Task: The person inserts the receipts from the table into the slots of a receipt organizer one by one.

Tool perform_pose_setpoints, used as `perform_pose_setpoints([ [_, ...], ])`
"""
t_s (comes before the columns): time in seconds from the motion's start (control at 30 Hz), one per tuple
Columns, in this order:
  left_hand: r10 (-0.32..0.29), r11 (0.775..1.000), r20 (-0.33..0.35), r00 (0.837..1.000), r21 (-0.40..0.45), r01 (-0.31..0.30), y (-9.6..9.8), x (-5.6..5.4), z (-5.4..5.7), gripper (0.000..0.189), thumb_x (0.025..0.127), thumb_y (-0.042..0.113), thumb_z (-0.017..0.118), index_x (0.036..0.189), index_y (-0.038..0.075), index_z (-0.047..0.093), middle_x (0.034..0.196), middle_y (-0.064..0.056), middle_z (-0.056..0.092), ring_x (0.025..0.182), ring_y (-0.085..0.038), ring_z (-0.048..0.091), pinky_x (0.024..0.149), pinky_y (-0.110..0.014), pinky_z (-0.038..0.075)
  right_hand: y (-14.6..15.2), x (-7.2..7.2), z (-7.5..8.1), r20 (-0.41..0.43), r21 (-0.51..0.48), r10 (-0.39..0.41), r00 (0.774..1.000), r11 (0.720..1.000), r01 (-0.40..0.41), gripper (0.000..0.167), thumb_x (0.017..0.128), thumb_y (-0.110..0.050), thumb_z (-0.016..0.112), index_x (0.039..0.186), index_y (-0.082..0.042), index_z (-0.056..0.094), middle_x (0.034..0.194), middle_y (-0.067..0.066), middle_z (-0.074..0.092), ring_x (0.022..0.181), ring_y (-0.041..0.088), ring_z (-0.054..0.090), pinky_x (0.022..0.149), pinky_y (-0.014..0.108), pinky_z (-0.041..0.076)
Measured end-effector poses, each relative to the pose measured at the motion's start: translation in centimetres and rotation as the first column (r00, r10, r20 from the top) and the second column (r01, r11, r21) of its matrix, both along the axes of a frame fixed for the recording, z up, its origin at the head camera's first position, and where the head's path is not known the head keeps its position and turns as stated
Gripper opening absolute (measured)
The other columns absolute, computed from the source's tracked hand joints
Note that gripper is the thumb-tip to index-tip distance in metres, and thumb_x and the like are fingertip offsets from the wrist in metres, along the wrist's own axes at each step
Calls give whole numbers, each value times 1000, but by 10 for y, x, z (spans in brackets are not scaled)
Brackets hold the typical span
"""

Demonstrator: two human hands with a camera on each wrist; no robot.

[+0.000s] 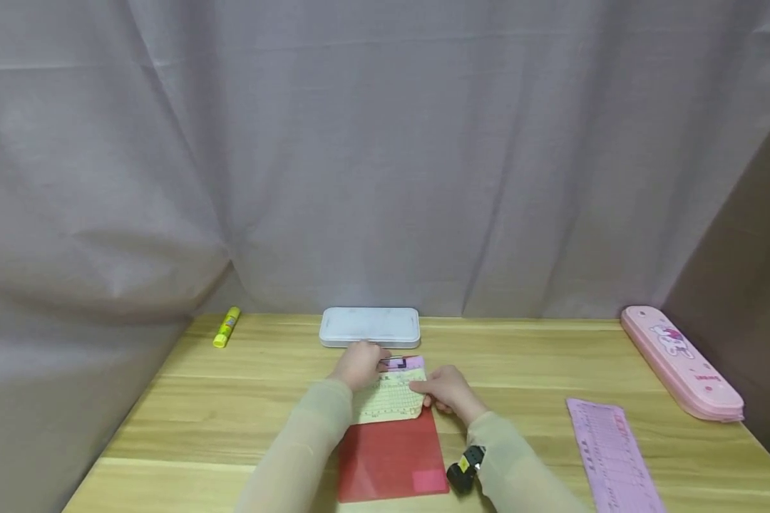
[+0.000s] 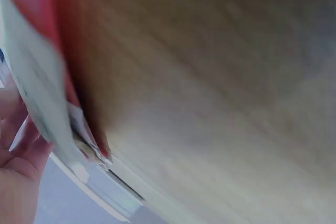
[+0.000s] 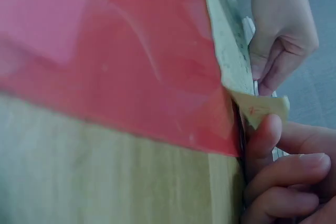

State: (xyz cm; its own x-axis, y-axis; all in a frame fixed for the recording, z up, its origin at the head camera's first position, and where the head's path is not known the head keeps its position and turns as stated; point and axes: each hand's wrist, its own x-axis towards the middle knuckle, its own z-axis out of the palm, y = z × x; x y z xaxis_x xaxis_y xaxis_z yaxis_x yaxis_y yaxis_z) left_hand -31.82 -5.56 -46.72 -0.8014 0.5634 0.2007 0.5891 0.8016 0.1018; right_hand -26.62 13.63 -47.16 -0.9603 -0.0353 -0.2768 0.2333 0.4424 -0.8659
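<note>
A red clipboard (image 1: pixel 391 459) lies flat at the table's near middle. A pale yellow printed sheet (image 1: pixel 388 399) covers its top half, under a pink-topped metal clip (image 1: pixel 396 363). My left hand (image 1: pixel 358 365) is at the board's top end, its fingers curled on the clip; the right wrist view shows the left hand (image 3: pixel 281 30) bent over that end. My right hand (image 1: pixel 448 390) pinches the sheet's right edge. In the right wrist view a bent corner of the sheet (image 3: pixel 265 107) sits above the thumb of my right hand (image 3: pixel 283 182). The left wrist view is blurred.
A white flat case (image 1: pixel 369 327) lies just behind the clipboard. A yellow stick (image 1: pixel 227 327) is at the back left, a pink pencil case (image 1: pixel 680 360) at the right edge, a pink printed sheet (image 1: pixel 612 456) at front right. Grey curtain hangs behind the wooden table (image 1: pixel 231 413).
</note>
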Motion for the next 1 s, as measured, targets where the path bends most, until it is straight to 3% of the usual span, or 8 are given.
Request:
perform_pose_setpoints([
  [0.2,32,999,14,999,39,-32,-2,1,0,13,86,11,68,96,14,75,89,1,73,85,-17,68,80,-31,54,-6,-5,-2,13,79,17,1000,997,-18,38,83,-26,72,55,-7,55,43,-2,51,32,3,28,33,16,25],
  [0.43,29,998,1,1000,50,-29,-1,0,0,9,86,15,68,92,15,75,84,1,73,81,-17,68,76,-31,55,-6,-14,-3,48,148,12,999,989,-19,40,84,-31,71,56,-5,59,41,-1,51,32,2,29,33,15,26],
  [0.67,21,999,1,1000,35,-21,1,-2,1,6,84,19,71,88,17,75,81,3,72,79,-16,68,75,-30,55,-4,-17,2,65,148,-7,998,989,-3,43,86,-34,69,55,-5,60,41,-1,50,32,2,29,32,15,26],
  [1.0,14,999,26,1000,48,-15,-1,-2,-1,21,79,22,75,99,16,75,91,2,73,87,-16,68,81,-30,54,-3,-15,1,57,138,10,998,990,-18,45,87,-33,68,51,-9,56,41,-3,47,32,3,28,32,15,25],
])
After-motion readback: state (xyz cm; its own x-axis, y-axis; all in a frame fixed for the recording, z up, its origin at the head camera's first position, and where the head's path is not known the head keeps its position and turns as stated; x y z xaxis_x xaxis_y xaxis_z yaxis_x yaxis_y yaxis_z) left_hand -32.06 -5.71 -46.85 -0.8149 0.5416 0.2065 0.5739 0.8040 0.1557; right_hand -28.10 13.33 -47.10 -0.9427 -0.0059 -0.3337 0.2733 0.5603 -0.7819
